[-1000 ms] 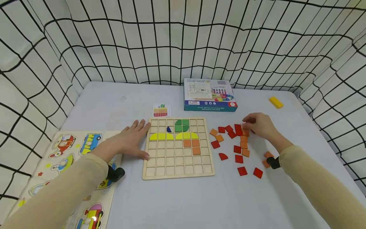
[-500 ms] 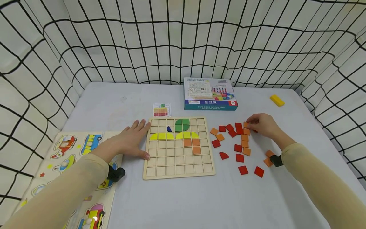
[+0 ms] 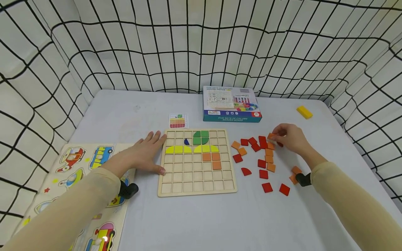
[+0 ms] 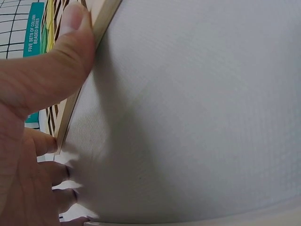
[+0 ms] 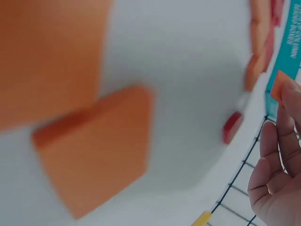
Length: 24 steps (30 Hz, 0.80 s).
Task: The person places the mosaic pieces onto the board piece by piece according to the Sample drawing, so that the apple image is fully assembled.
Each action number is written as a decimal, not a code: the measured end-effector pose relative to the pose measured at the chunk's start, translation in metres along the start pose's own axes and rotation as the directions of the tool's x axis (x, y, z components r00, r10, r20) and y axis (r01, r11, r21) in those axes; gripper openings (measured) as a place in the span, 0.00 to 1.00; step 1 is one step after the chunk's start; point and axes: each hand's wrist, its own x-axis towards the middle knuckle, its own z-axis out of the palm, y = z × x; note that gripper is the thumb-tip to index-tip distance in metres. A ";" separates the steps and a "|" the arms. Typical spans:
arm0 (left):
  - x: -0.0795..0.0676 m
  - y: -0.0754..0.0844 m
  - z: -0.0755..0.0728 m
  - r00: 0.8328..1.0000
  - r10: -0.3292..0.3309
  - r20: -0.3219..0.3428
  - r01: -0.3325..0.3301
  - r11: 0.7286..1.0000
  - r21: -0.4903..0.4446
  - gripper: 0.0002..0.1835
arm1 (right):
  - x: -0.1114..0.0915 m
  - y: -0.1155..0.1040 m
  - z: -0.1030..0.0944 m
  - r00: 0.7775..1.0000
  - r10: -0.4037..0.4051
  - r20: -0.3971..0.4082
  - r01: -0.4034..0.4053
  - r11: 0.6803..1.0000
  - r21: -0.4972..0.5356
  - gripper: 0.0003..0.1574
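My left hand [image 3: 141, 153] lies with spread fingers at the left edge of the wooden grid board [image 3: 182, 194]. In the left wrist view its thumb [image 4: 73, 44] rests on the board's rim. The board bears green quarter-round tiles [image 3: 201, 138], a blue piece [image 3: 186, 142], yellow curved tiles [image 3: 178, 150] and several orange squares [image 3: 216, 156]. My right hand [image 3: 289, 137] pinches an orange square tile [image 5: 281, 85] between thumb and fingers. Below it runs a column of orange tiles [image 3: 269, 152], with red tiles [image 3: 262, 163] alongside. A red piece [image 5: 233, 127] lies partly hidden under the right hand.
Behind the board are a small pattern card [image 3: 178, 121] and a teal-sided box [image 3: 232, 104]. A yellow block [image 3: 304, 112] lies far right. The vehicle puzzle board [image 3: 103, 209] is at left, partly under the left arm. Black netting [image 3: 188, 48] surrounds the table.
My right hand has shifted slightly right, and the orange tile in its fingers now shows, away from the top of the column. The left hand stays at the board's edge.
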 end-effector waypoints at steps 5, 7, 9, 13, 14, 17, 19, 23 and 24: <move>0.001 0.000 0.000 1.000 -0.003 -0.003 0.003 1.000 0.010 0.70 | -0.006 -0.029 0.010 0.999 -0.040 0.012 0.039 0.997 0.064 0.15; 0.001 0.001 0.000 1.000 -0.003 -0.004 0.003 1.000 0.010 0.70 | -0.009 -0.044 0.018 0.997 -0.073 0.027 0.070 0.994 0.082 0.15; 0.001 0.001 0.000 1.000 -0.002 -0.004 0.002 1.000 0.011 0.70 | -0.012 -0.058 0.029 0.993 -0.109 0.048 0.104 0.990 0.096 0.14; 0.002 0.000 0.001 1.000 -0.003 -0.005 0.003 1.000 0.010 0.70 | -0.018 -0.087 0.053 0.977 -0.187 0.104 0.175 0.978 0.118 0.10; 0.002 0.000 0.002 1.000 -0.002 -0.004 0.002 1.000 0.011 0.70 | -0.019 -0.094 0.058 0.972 -0.200 0.123 0.185 0.975 0.124 0.09; 0.002 -0.001 0.002 1.000 0.000 -0.004 0.000 1.000 0.009 0.70 | -0.023 -0.112 0.072 0.956 -0.236 0.173 0.214 0.968 0.134 0.08; 0.002 0.000 0.001 1.000 0.002 -0.004 -0.002 1.000 0.006 0.70 | -0.026 -0.122 0.080 0.950 -0.244 0.197 0.222 0.967 0.127 0.07; 0.002 -0.001 0.001 1.000 0.003 -0.004 -0.003 1.000 0.005 0.70 | -0.028 -0.136 0.093 0.937 -0.261 0.232 0.241 0.964 0.111 0.05; 0.002 -0.001 0.002 1.000 0.002 -0.004 -0.002 1.000 0.005 0.70 | -0.029 -0.139 0.096 0.934 -0.266 0.239 0.247 0.963 0.108 0.05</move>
